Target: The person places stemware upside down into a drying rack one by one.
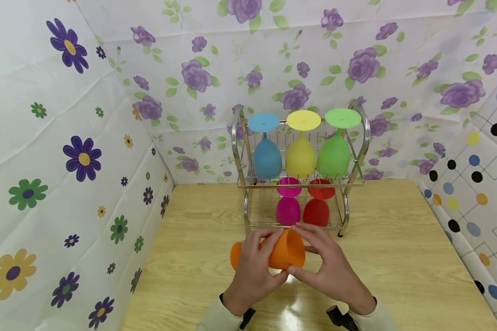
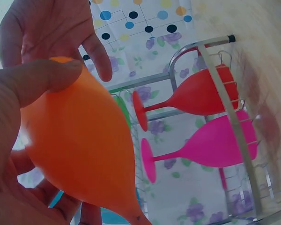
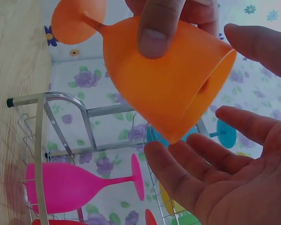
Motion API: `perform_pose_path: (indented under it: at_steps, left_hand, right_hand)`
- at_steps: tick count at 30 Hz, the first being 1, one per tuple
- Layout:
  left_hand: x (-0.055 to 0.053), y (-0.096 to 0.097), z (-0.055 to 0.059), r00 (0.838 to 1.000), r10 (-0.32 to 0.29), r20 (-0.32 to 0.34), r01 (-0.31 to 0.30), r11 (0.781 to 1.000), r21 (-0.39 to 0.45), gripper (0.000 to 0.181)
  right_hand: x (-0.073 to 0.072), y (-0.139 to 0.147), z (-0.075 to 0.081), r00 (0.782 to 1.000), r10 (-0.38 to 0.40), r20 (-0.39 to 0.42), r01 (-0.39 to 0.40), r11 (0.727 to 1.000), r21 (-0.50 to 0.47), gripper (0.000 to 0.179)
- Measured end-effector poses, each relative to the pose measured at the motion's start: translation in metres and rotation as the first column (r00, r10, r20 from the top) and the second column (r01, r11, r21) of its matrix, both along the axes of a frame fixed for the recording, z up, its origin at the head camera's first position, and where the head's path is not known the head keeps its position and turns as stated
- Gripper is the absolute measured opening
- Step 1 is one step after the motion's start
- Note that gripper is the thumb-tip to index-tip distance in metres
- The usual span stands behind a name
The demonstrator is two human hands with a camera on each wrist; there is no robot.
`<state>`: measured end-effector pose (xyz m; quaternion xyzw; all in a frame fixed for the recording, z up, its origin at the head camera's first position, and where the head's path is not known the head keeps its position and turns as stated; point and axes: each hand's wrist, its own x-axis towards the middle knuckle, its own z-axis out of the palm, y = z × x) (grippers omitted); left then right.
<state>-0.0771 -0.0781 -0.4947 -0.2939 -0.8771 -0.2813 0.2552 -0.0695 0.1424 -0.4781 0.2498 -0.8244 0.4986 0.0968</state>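
An orange plastic wine goblet (image 1: 287,250) lies sideways in the air in front of the rack, its mouth toward the right. My left hand (image 1: 251,271) grips its bowl; in the right wrist view the left thumb (image 3: 154,35) presses on the orange side. Its round foot (image 3: 77,21) sticks out past the left hand. At the mouth, my right hand (image 1: 333,266) is spread with fingers loosely bent, thumb and fingertips right at the rim. The left wrist view shows the bowl (image 2: 89,140) close up, partly covered by the left fingers.
Behind the hands stands a two-tier metal rack (image 1: 300,185). Upside-down blue (image 1: 267,158), yellow (image 1: 300,158) and green (image 1: 333,158) goblets fill its top tier. Magenta (image 1: 288,211) and red (image 1: 316,212) goblets stand below. Patterned cloth walls (image 1: 273,50) enclose the wooden table (image 1: 190,257).
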Motion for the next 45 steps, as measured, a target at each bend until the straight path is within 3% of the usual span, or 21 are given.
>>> perform_pose_path:
  at_steps: [5, 12, 17, 21, 25, 28, 31, 34, 36, 39, 41, 45]
  left_hand:
    - [0.000, 0.004, 0.005, 0.997, -0.008, -0.074, 0.001, 0.996, -0.095, 0.085]
    - [0.001, 0.004, 0.007, 0.998, -0.032, -0.063, 0.027, 0.996, -0.089, 0.088]
    - [0.003, 0.000, 0.006, 0.999, -0.051, -0.001, 0.051, 0.999, -0.003, 0.100]
    - [0.006, -0.002, 0.003, 0.998, -0.066, 0.004, 0.066, 0.993, 0.103, 0.095]
    - [0.010, -0.002, -0.001, 0.998, -0.066, -0.005, 0.066, 0.972, 0.227, 0.085]
    - [0.015, 0.000, -0.004, 0.998, -0.051, 0.031, 0.038, 0.946, 0.323, 0.079]
    - [0.022, 0.001, -0.009, 0.992, -0.052, 0.119, -0.004, 0.904, 0.427, 0.073]
    - [0.026, 0.003, -0.014, 0.973, -0.101, 0.206, -0.028, 0.838, 0.545, 0.063]
    - [0.027, 0.005, -0.016, 0.952, -0.153, 0.265, -0.043, 0.789, 0.613, 0.058]
    - [0.026, 0.007, -0.019, 0.908, -0.239, 0.344, -0.074, 0.718, 0.692, 0.053]
    - [0.024, 0.008, -0.019, 0.865, -0.309, 0.394, -0.102, 0.662, 0.742, 0.054]
    - [0.019, 0.010, -0.021, 0.790, -0.468, 0.396, -0.123, 0.512, 0.850, 0.062]
  right_hand:
    - [0.001, -0.001, 0.001, 1.000, -0.006, -0.015, 0.006, 1.000, -0.011, 0.077]
    - [0.000, 0.005, 0.000, 0.999, -0.033, -0.020, 0.031, 0.998, -0.061, 0.076]
    - [-0.001, 0.010, -0.005, 0.998, -0.068, -0.002, 0.068, 0.990, -0.126, 0.074]
    - [-0.003, 0.013, -0.006, 0.995, -0.089, 0.042, 0.096, 0.976, -0.195, 0.074]
    - [-0.005, 0.014, -0.007, 0.992, -0.085, 0.094, 0.107, 0.958, -0.268, 0.075]
    - [-0.006, 0.015, -0.007, 0.990, -0.072, 0.124, 0.108, 0.944, -0.312, 0.074]
    - [-0.007, 0.016, -0.007, 0.986, -0.042, 0.163, 0.099, 0.928, -0.359, 0.074]
    - [-0.008, 0.016, -0.008, 0.978, 0.017, 0.210, 0.077, 0.900, -0.430, 0.070]
    - [-0.008, 0.016, -0.009, 0.970, 0.061, 0.235, 0.063, 0.871, -0.487, 0.067]
    - [-0.009, 0.014, -0.010, 0.962, 0.120, 0.246, 0.043, 0.823, -0.566, 0.063]
    - [-0.009, 0.011, -0.011, 0.957, 0.153, 0.247, 0.029, 0.795, -0.606, 0.061]
    - [-0.009, 0.003, -0.012, 0.942, 0.215, 0.260, 0.010, 0.752, -0.659, 0.059]
